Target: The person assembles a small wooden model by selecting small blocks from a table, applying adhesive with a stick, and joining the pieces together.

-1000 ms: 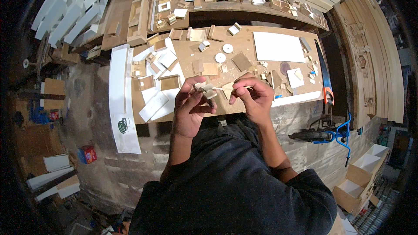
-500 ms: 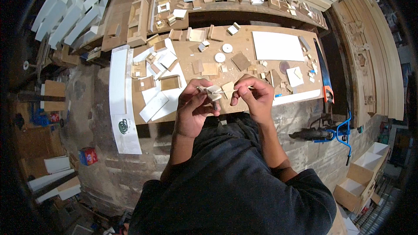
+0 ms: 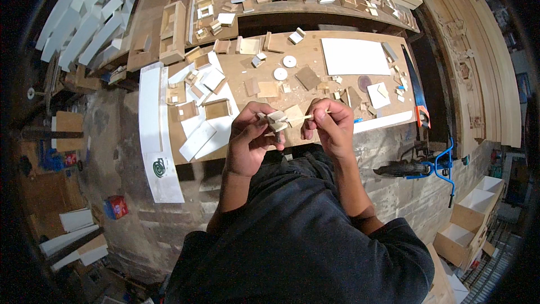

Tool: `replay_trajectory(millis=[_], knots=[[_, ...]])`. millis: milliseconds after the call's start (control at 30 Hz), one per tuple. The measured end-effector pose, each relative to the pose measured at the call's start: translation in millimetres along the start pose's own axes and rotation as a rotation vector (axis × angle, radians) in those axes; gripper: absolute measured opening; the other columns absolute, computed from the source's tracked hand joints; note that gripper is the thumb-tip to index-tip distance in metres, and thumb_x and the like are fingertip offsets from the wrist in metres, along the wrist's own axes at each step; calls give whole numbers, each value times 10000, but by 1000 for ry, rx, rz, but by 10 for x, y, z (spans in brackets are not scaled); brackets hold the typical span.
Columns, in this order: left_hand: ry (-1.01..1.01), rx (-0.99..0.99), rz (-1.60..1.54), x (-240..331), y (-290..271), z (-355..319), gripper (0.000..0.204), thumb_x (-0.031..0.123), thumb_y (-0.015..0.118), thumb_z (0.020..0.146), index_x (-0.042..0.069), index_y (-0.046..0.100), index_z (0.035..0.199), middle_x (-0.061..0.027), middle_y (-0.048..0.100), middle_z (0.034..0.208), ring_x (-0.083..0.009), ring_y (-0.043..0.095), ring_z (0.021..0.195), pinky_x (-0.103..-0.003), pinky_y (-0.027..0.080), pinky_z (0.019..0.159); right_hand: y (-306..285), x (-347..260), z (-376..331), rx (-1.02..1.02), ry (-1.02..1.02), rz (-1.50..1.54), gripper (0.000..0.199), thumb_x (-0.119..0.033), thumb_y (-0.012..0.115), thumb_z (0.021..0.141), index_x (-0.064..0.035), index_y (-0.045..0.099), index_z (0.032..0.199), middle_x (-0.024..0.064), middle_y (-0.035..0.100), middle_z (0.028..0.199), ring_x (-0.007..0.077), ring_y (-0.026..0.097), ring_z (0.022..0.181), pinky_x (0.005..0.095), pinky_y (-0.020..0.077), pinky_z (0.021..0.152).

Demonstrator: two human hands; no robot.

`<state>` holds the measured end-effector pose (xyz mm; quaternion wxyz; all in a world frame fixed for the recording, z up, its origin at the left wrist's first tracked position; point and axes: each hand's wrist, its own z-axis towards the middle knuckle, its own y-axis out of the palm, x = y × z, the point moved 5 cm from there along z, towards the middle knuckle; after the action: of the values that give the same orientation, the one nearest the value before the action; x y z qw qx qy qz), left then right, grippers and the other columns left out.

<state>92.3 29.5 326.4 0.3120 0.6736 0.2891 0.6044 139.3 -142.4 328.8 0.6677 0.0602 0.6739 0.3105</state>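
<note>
My left hand (image 3: pixel 248 138) pinches a small pale wooden piece (image 3: pixel 276 120) made of several little blocks, held above the near edge of the workbench. My right hand (image 3: pixel 332 126) grips a thin pale stick (image 3: pixel 301 118) between thumb and fingers. The stick's left end points at the wooden piece and lies close to it; whether they touch I cannot tell. Behind both hands, small wooden offcuts (image 3: pixel 269 89) and two white discs (image 3: pixel 280 74) lie on the workbench (image 3: pixel 304 50).
White boards (image 3: pixel 355 56) and small open wooden boxes (image 3: pixel 218 108) lie on the bench. A handsaw (image 3: pixel 422 114) with an orange handle rests along its right edge. A blue child's bike (image 3: pixel 436 168) stands to the right, and a shelf (image 3: pixel 270 8) of small boxes runs behind.
My right hand has shifted slightly, and the stick now shows more plainly between the hands. My left hand keeps its hold on the wooden piece. The view has turned a little.
</note>
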Motion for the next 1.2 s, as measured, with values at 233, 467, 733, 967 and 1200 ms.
replay_trajectory(millis=[233, 467, 733, 967, 1200], knots=[[-14, -25, -11, -40, 19, 2, 302, 211, 597, 942, -18, 523, 1125, -163, 657, 907, -231, 672, 733, -318, 581, 599, 0, -21, -13, 23, -6, -81, 152, -93, 642, 960, 36, 636, 882, 83, 636, 768, 136, 615, 631, 269, 508, 581], [-39, 9, -60, -89, 32, -22, 310, 229, 599, 948, -13, 524, 1127, -163, 662, 915, -232, 664, 730, -317, 572, 589, -23, -117, -53, 6, -83, -165, 84, -24, 667, 928, 54, 680, 955, 98, 653, 812, 125, 618, 654, 245, 507, 588], [-50, -44, -65, -194, 101, -43, 348, 247, 619, 935, -13, 522, 1145, -161, 657, 919, -235, 670, 738, -319, 578, 600, -19, -244, -129, -17, -148, -285, 95, 30, 703, 871, 50, 719, 962, 112, 680, 876, 122, 624, 688, 233, 504, 584], [-61, -62, -63, -276, 178, -30, 386, 272, 639, 920, -20, 520, 1143, -160, 657, 923, -233, 673, 735, -326, 585, 592, -209, -270, -200, 64, -156, -317, 116, 54, 709, 848, 47, 724, 963, 114, 686, 871, 117, 623, 685, 229, 502, 579], [-64, -65, -35, -357, 237, 21, 413, 304, 650, 911, -26, 515, 1121, -160, 642, 925, -225, 668, 727, -309, 571, 578, -285, -389, -296, 52, -164, -320, 88, 32, 707, 856, 53, 727, 939, 105, 684, 824, 113, 616, 658, 230, 494, 574]])
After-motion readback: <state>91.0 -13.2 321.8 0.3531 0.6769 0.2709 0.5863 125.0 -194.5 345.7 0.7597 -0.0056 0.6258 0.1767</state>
